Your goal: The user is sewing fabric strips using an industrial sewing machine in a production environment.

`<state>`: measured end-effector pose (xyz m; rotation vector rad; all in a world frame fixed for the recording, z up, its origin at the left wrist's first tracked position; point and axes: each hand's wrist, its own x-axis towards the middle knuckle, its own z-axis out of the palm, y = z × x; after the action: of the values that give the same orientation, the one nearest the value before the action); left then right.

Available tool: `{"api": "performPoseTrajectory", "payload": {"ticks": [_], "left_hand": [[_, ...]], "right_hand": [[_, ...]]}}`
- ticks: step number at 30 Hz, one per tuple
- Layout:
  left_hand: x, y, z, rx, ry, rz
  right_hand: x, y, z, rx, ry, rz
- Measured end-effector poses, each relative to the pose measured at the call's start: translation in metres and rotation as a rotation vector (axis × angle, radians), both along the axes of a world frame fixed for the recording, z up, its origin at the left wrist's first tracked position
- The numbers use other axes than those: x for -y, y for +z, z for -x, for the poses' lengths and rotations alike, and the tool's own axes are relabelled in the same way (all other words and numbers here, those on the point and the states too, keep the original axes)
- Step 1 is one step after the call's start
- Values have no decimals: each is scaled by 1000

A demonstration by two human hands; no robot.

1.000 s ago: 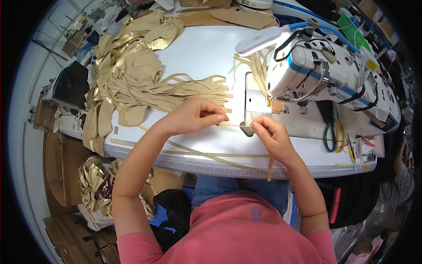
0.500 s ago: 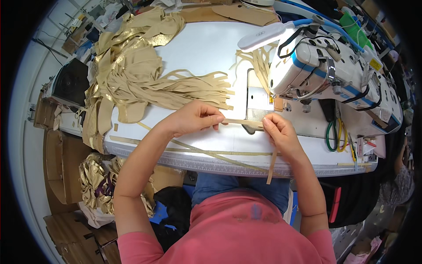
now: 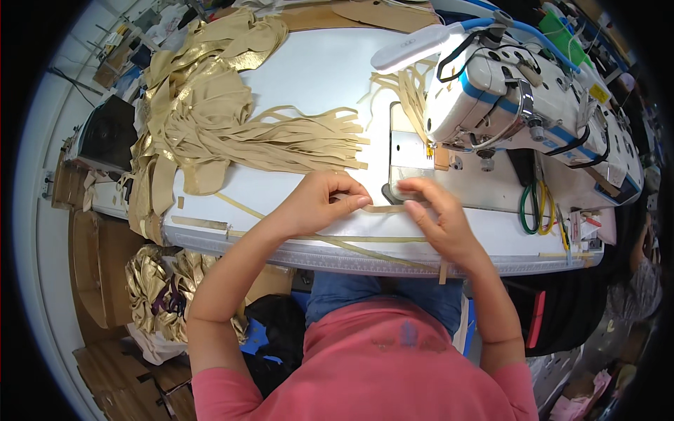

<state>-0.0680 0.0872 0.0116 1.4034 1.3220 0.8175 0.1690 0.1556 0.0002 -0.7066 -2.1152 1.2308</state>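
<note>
White desk point(image 3: 319, 70): beige fabric strips point(image 3: 281, 144) are heaped left; a sewing machine point(image 3: 519, 102) is mounted right. Single tan strip point(image 3: 387, 209), over the near desk, is pinched narrowly in the left hand's point(image 3: 317, 203) grip; right hand point(image 3: 446, 226): thumb and forefinger parted, hold not discernible.

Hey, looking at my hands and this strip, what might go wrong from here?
The strip could slip from your right hand, whose thumb and forefinger stand apart. Its tail, down by the table's edge, might snag. Your left hand is near the pile of strips, so it might brush some loose.
</note>
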Motion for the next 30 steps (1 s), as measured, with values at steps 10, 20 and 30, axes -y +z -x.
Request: {"api": "performPoseTrajectory", "payload": {"ticks": [10, 20, 30], "left_hand": [[5, 12, -10, -28, 30, 23], [8, 6, -16, -59, 80, 1], [11, 1, -27, -174, 189, -253]], "right_hand": [[12, -9, 9, -2, 106, 617], [13, -4, 10, 12, 64, 471], [13, 2, 13, -202, -26, 913]]}}
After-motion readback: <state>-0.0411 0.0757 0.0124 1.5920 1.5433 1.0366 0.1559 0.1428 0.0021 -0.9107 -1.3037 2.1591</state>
